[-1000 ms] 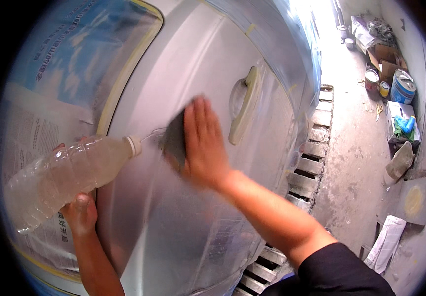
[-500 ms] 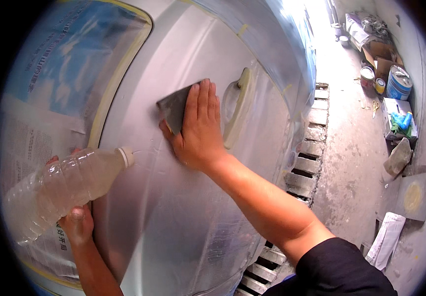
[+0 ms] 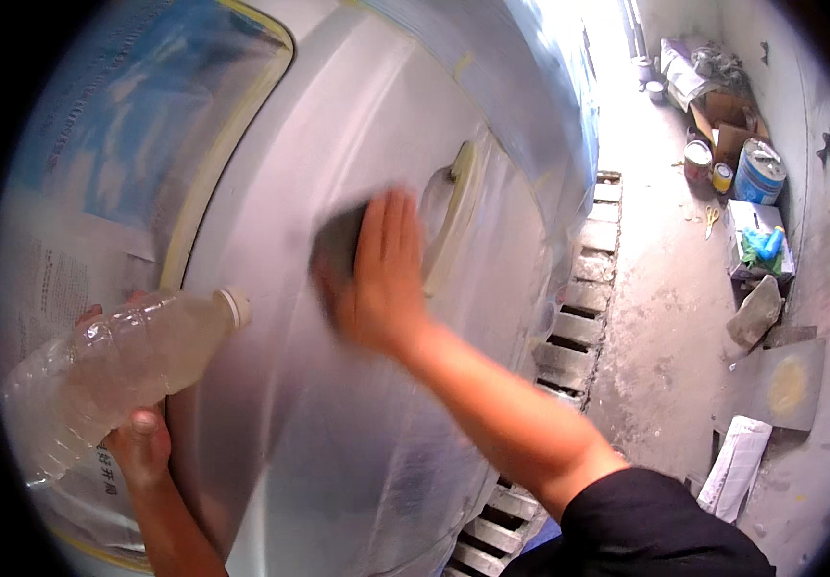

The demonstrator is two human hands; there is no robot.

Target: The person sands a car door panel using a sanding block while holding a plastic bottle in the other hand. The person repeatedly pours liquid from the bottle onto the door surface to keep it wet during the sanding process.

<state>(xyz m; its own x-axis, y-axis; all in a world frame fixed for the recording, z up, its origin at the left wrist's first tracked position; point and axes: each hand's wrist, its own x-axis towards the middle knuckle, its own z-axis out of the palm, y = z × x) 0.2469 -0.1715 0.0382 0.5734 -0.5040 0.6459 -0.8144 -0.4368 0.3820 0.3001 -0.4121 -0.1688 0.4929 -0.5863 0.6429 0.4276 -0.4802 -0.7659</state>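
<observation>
A clear ribbed plastic bottle with a white cap lies tilted in my left hand, its cloudy liquid showing through. My left fingers wrap round it, partly hidden behind, and the cap points toward the silver-grey car door. Against that door, my right hand presses a dark grey sheet of sandpaper flat, fingers straight and together over it. Motion blurs the hand and sheet. Just right of the fingers is the pale door handle.
Printed masking sheet edged with yellow tape covers the window at left. Beyond the car runs a slotted drain grate. Along the right wall stand a blue-white bucket, paint cans, a cardboard box and scissors.
My right hand has slid a little down the door with the sandpaper. The whole view has shifted slightly. My left hand keeps its hold on the bottle.
</observation>
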